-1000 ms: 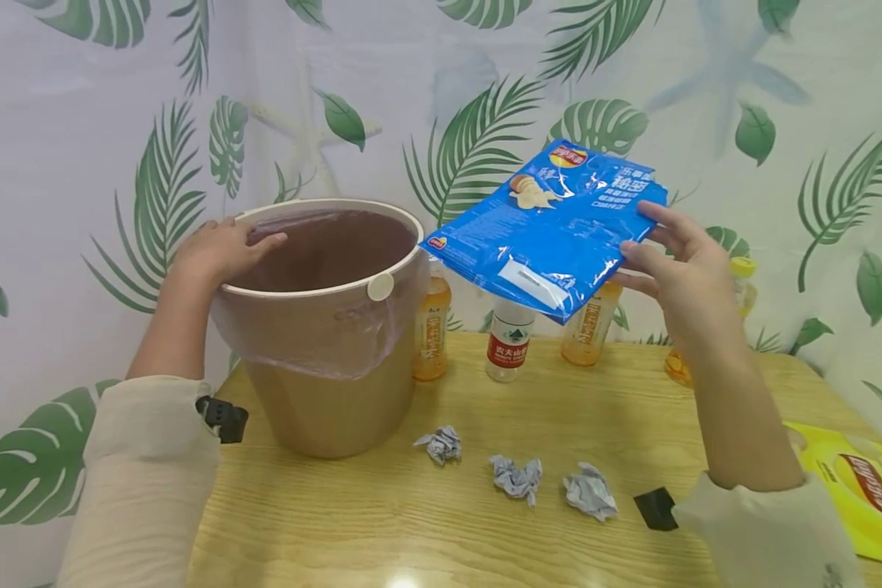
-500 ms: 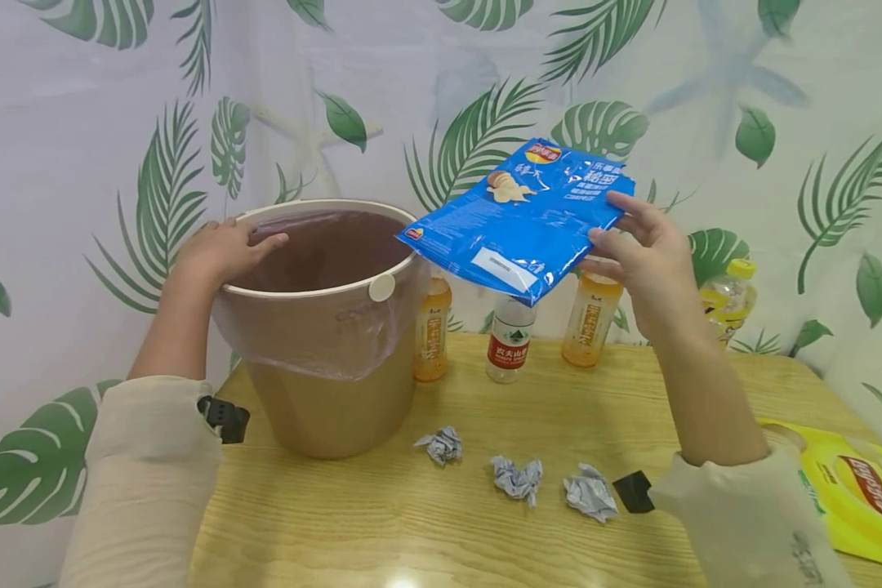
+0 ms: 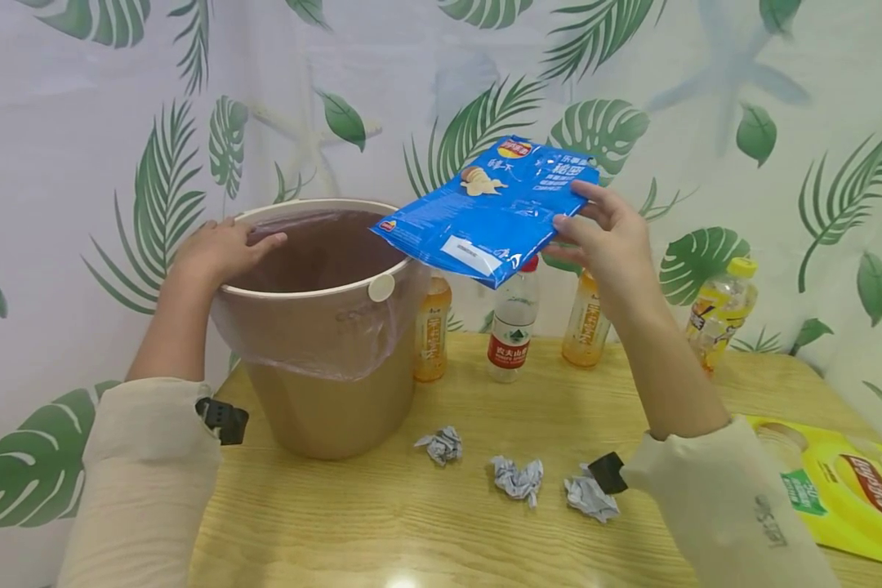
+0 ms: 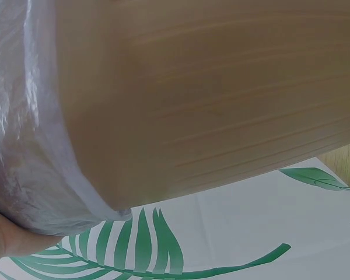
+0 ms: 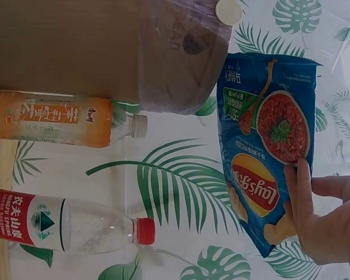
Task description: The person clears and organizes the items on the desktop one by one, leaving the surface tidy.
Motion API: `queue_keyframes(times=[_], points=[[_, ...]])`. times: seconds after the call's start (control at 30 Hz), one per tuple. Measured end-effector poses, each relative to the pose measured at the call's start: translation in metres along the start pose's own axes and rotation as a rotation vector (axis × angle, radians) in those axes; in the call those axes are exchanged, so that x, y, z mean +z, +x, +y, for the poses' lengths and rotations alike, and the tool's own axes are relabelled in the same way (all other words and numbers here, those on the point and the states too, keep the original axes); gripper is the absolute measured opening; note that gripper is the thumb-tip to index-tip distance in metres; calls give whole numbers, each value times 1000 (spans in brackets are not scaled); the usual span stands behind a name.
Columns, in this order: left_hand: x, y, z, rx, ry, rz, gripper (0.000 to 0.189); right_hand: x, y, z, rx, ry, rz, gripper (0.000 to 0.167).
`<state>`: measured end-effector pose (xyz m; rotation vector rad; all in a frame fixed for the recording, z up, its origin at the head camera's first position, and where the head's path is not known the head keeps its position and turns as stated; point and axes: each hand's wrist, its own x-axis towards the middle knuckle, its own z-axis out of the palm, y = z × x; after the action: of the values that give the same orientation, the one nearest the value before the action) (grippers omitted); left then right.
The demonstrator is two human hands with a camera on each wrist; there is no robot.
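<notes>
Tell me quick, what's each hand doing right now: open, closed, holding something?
Left hand: holding the bin at its top.
Right hand: holding the blue chip bag.

Right hand [image 3: 613, 245] has moved leftward over the past second, taking the blue chip bag [image 3: 492, 208] along, slightly higher in head view. Bag's left corner, which earlier only met the outer edge of the bin rim [image 3: 294, 291] there, now overlaps the opening. Water bottle [image 3: 510, 353]: red cap [image 3: 531, 264] uncovered. Yellow-capped bottle [image 3: 722, 314], mostly behind the forearm before, now largely visible. Right sleeve [image 3: 720, 498] shifted too; its black tab [image 3: 607, 473] now overlaps the rightmost paper ball [image 3: 591, 500]. More of yellow packet [image 3: 863, 506] exposed, including green patch [image 3: 804, 492].
</notes>
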<state>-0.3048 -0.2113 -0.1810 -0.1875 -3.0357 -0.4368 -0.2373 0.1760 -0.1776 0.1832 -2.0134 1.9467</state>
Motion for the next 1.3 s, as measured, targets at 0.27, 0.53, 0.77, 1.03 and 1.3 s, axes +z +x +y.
queue_keyframes(times=[0.27, 0.53, 0.77, 1.03, 1.3], points=[[0, 1, -1, 1, 2, 1, 84, 14, 7, 2, -21, 36, -5, 53], [0, 1, -2, 1, 7, -4, 83, 29, 16, 3, -24, 13, 8, 52], [0, 1, -1, 3, 8, -9, 83, 43, 23, 5, -8, -13, 22, 54], [1, 3, -2, 2, 10, -3, 82, 56, 30, 10, -31, 2, 37, 53], [1, 3, -3, 8, 19, -6, 83, 67, 35, 16, -42, 9, 55, 52]])
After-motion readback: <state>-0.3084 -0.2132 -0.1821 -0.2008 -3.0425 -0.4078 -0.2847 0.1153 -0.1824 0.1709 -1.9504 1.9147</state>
